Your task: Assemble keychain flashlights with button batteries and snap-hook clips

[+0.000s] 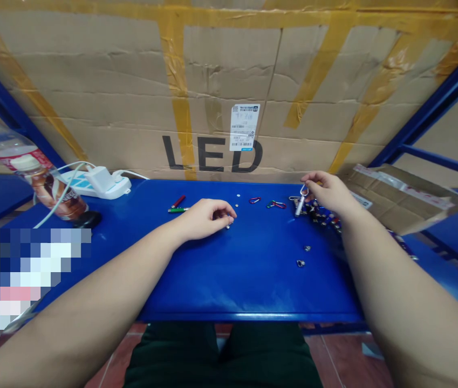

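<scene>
My right hand (328, 193) pinches a white clip at the top of a small silver flashlight keychain (300, 207), which hangs tilted just over the blue table (253, 285). Beneath that hand lies a pile of small dark and coloured keychain pieces (321, 215), partly covered by it. My left hand (208, 218) rests on the table with fingers curled to the thumb. A tiny silver piece (227, 227) shows under its thumb tip; whether it is gripped is unclear. Beside this hand are a green tube (177, 210) and a red tube (179, 201).
Carabiners, one red (255, 200) and a green-red cluster (276, 205), lie mid-table. Two small metal parts (303, 256) sit nearer me. A power strip (107, 186) and bottles (56, 188) stand left. A carton (407, 196) is at right; a large LED box (212, 97) stands behind.
</scene>
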Tool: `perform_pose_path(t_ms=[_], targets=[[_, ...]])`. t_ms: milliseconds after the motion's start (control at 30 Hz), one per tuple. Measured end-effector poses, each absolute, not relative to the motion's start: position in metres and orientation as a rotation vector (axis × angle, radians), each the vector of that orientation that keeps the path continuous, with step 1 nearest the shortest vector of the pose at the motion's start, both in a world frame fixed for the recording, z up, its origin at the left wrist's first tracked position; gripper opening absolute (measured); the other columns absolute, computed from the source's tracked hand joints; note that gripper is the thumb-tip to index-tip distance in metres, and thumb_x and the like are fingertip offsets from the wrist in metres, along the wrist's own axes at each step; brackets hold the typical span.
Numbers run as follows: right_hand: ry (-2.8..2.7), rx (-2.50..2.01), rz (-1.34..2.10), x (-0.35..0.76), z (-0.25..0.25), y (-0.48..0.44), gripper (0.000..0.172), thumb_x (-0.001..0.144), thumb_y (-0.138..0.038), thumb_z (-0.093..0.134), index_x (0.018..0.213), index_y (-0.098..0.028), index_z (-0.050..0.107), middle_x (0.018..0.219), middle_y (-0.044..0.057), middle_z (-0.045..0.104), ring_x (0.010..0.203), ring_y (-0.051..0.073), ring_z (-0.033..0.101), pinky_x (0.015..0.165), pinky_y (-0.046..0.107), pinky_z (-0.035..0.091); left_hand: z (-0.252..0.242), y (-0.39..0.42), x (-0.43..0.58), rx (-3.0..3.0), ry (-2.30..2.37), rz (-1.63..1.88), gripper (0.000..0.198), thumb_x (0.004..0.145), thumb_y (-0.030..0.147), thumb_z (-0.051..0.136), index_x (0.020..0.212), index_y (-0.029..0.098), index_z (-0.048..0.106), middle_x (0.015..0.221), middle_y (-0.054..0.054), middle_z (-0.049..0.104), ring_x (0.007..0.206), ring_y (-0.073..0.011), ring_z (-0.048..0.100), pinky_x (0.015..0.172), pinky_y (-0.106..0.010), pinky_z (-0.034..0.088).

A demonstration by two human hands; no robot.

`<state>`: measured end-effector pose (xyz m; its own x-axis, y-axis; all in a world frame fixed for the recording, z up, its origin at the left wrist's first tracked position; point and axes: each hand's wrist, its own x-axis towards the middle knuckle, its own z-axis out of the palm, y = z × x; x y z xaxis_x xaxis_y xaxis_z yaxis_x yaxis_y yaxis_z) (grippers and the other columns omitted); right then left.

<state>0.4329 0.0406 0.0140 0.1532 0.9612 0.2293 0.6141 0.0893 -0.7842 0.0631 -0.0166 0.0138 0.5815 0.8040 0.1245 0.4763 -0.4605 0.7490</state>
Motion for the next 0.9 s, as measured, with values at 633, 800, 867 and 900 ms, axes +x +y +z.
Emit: perform_pose_path(t_ms=[633, 800, 867, 900], targets=[[-2.168, -1.718, 0.42, 0.422, 0.007, 0.038, 0.012, 0.073, -0.023, 0.068, 0.084, -0.021, 0.073, 0.078, 0.002, 0.075, 0.069, 0.018, 0.067, 0.064, 0.028, 0.051, 0.013, -0.016, 0.062, 2.147, 0.991, 0.578, 0.018, 0.091, 0.026, 0.064, 0.104, 0.02, 0.075, 0.1, -0.006, 0.08, 0.095, -0.0217, 0.074, 0.084, -0.033, 0.055], [-2.188, -1.82, 0.301, 0.427, 0.008, 0.04, 0.019, 0.068, -0.012, 0.067, 0.084, -0.021, 0.074, 0.082, 0.002, 0.076, 0.072, 0.018, 0.068, 0.066, 0.028, 0.051, 0.015, -0.016, 0.061, 2.173, 1.018, 0.57, 0.02, 0.091, 0.031, 0.065, 0.105, 0.021, 0.076, 0.099, -0.006, 0.079, 0.092, -0.0219, 0.073, 0.08, -0.032, 0.054], [-2.191, -1.844, 0.244, 0.429, 0.007, 0.042, 0.02, 0.067, -0.01, 0.067, 0.082, -0.021, 0.075, 0.082, 0.002, 0.076, 0.073, 0.019, 0.068, 0.067, 0.029, 0.051, 0.017, -0.014, 0.059, 2.215, 1.1, 0.595, 0.02, 0.091, 0.033, 0.065, 0.103, 0.021, 0.077, 0.094, -0.005, 0.078, 0.088, -0.0215, 0.071, 0.077, -0.031, 0.052], [-2.189, -1.861, 0.219, 0.43, 0.006, 0.043, 0.02, 0.067, -0.01, 0.067, 0.081, -0.021, 0.075, 0.081, 0.002, 0.076, 0.072, 0.019, 0.068, 0.067, 0.029, 0.051, 0.018, -0.012, 0.057, 2.236, 1.167, 0.62, 0.019, 0.09, 0.032, 0.065, 0.101, 0.021, 0.077, 0.093, -0.005, 0.077, 0.086, -0.0214, 0.07, 0.075, -0.031, 0.051]])
